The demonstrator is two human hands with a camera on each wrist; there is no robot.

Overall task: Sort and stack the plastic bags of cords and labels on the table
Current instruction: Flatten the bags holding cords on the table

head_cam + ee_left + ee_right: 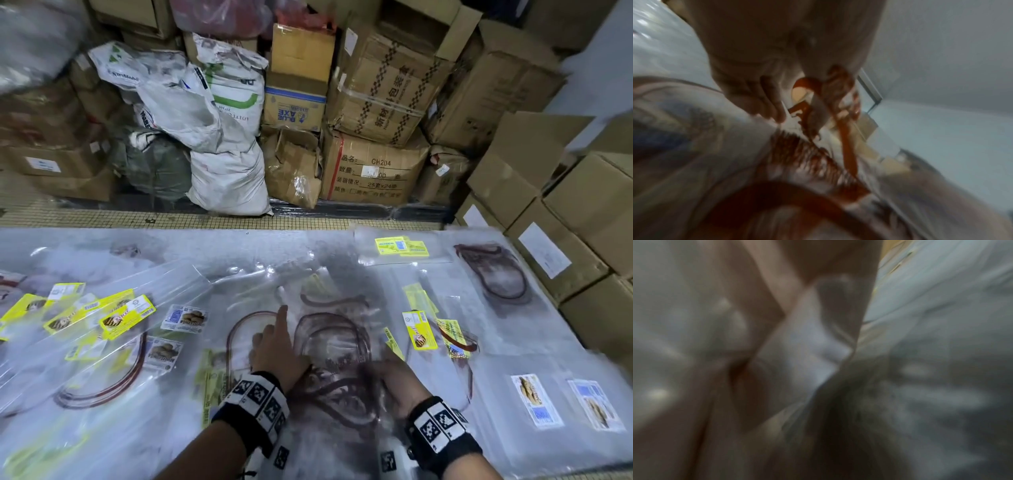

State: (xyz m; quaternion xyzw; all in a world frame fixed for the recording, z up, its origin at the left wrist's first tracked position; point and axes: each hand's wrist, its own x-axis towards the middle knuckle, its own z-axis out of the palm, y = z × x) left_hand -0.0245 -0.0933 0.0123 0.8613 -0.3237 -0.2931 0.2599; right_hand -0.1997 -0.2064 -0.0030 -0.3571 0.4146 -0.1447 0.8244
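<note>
Clear plastic bags of reddish-brown cords and of printed labels cover the table (239,246). In the middle lies a bag of coiled cords (335,329). My left hand (274,346) rests on its left part, index finger straight, the other fingers curled. In the left wrist view the fingers (764,97) pinch the film beside a cord (846,146). My right hand (394,377) grips the same bag's near right part, partly veiled by film. The right wrist view is blurred and shows only crumpled plastic (803,345) by the hand.
A bag with yellow labels (113,318) lies at the left, another cord bag (493,270) at the far right, and white labels (534,401) at the near right. Cartons (565,240) crowd the table's right edge. Sacks (226,171) and boxes stand beyond it.
</note>
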